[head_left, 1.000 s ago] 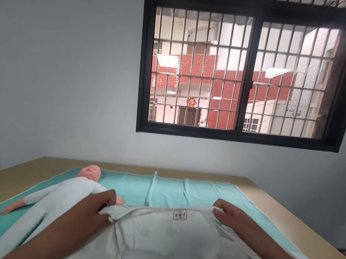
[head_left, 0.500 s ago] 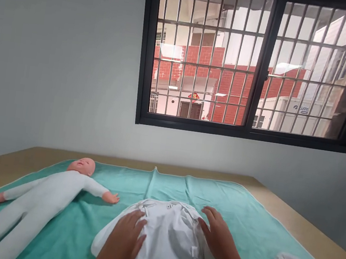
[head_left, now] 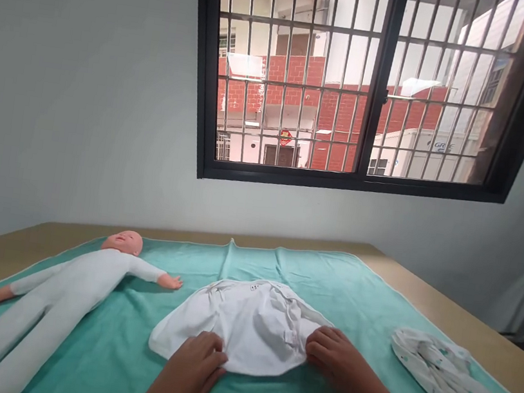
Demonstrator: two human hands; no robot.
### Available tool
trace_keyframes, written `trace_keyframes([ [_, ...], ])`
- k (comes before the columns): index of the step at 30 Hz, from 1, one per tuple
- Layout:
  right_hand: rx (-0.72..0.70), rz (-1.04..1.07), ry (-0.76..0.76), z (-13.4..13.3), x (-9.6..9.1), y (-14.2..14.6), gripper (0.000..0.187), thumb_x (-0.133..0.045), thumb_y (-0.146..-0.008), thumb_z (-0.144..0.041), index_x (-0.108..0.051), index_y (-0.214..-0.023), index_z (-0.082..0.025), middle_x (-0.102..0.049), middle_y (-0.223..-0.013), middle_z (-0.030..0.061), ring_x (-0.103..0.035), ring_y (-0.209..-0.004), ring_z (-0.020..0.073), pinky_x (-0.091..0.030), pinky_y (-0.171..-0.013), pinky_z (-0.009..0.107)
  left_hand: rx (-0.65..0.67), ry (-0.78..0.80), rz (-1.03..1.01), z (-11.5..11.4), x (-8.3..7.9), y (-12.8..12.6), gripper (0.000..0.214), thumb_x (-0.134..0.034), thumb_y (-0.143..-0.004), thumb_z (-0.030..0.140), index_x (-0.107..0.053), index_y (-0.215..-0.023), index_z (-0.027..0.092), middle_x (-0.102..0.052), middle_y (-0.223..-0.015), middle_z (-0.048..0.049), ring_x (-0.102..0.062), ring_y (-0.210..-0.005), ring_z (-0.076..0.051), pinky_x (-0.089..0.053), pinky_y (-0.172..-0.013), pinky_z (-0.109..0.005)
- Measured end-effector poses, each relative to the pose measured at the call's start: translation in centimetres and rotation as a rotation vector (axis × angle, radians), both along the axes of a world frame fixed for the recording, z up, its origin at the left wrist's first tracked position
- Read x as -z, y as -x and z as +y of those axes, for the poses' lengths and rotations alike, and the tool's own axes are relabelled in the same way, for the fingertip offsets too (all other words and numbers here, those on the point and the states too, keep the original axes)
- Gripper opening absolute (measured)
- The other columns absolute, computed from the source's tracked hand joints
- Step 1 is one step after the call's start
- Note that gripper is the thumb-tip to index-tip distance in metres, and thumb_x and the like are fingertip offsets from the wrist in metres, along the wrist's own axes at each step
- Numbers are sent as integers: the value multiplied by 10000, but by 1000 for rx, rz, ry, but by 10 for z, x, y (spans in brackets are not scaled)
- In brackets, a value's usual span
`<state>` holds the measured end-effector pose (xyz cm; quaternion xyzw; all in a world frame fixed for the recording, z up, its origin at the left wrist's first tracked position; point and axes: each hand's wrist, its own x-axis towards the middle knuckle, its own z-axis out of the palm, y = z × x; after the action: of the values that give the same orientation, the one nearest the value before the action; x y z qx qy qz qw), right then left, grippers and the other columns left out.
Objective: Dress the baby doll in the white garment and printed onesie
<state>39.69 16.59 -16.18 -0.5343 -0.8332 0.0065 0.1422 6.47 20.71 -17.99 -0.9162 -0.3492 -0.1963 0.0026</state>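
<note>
A white baby shirt (head_left: 247,331) lies spread on the green cloth, with small dark marks at its neckline and what look like ties or snaps down its right side. My left hand (head_left: 198,360) is at the bottom hem, left of middle, its fingers curled onto the fabric. At the lower right edge, by the sleeve, my right hand (head_left: 332,356) pinches the cloth between closed fingers. The fingertips of both hands are partly hidden. To the left, a baby doll (head_left: 70,274) in a white bodysuit lies on its back with its arms out.
Beneath everything, a green cloth (head_left: 107,357) covers most of the tan table (head_left: 452,301). A folded white garment with green prints (head_left: 455,380) rests at the right. Behind the table stand a grey wall (head_left: 85,100) and a barred window (head_left: 284,177).
Both hands went from lying open over the shirt to gripping its lower edges. The shirt's bottom hem now shows. The view has shifted and tilted slightly.
</note>
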Motion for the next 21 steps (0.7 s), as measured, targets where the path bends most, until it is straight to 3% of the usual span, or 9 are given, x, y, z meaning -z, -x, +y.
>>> trace_keyframes([
  [4, 102, 119, 26, -5, -1, 3, 310, -303, -996, -275, -563, -840, -208, -647, -891, 59, -567, -842, 207, -452, -777, 360, 5, 10, -44, -2, -3, 1, 252, -374, -971, 270, -620, -942, 227, -641, -897, -47, -586, -835, -198, -485, -740, -340],
  [8, 120, 146, 107, -15, -3, -3, 317, -291, -991, -336, -545, -835, -229, -632, -822, 31, -537, -747, 188, -409, -679, 319, 78, 85, -52, -9, -5, 1, 290, -381, -966, 313, -630, -848, 225, -637, -806, -28, -581, -763, -170, -431, -670, -286],
  [11, 86, 148, 155, -16, -2, -3, 294, -349, -969, -373, -561, -815, -238, -624, -744, 8, -521, -682, 175, -380, -653, 311, 58, 319, -166, -6, -6, 2, 342, -414, -944, 372, -636, -743, 208, -622, -693, -10, -571, -656, -143, -408, -601, -256],
  [14, 155, 399, 147, -7, 5, -7, 318, -370, -954, -430, -577, -813, -233, -626, -741, 4, -542, -680, 167, -411, -653, 297, -130, 529, -478, 15, -6, 19, 338, -419, -923, 432, -651, -822, 208, -639, -703, -3, -578, -632, -143, -448, -599, -250],
  [17, 341, 678, 34, 9, 19, -27, 306, -384, -934, -470, -583, -929, -237, -642, -828, 14, -589, -753, 178, -464, -720, 305, -380, 341, -625, 54, 1, 57, 309, -439, -891, 446, -635, -998, 232, -676, -1004, -29, -612, -904, -198, -488, -776, -303],
  [19, 443, 686, -44, 20, 30, -46, 286, -433, -900, -466, -591, -981, -242, -647, -887, 25, -602, -807, 196, -474, -773, 331, -478, 193, -565, 79, 10, 84, 327, -439, -859, 408, -630, -1054, 226, -652, -1119, -58, -574, -1051, -244, -468, -887, -369],
  [21, 470, 592, -45, 28, 40, -62, 281, -487, -857, -457, -623, -978, -244, -645, -939, 40, -603, -840, 213, -475, -803, 354, -478, 180, -413, 96, 19, 102, 320, -481, -820, 413, -671, -987, 216, -670, -1087, -71, -556, -1086, -275, -404, -998, -436],
])
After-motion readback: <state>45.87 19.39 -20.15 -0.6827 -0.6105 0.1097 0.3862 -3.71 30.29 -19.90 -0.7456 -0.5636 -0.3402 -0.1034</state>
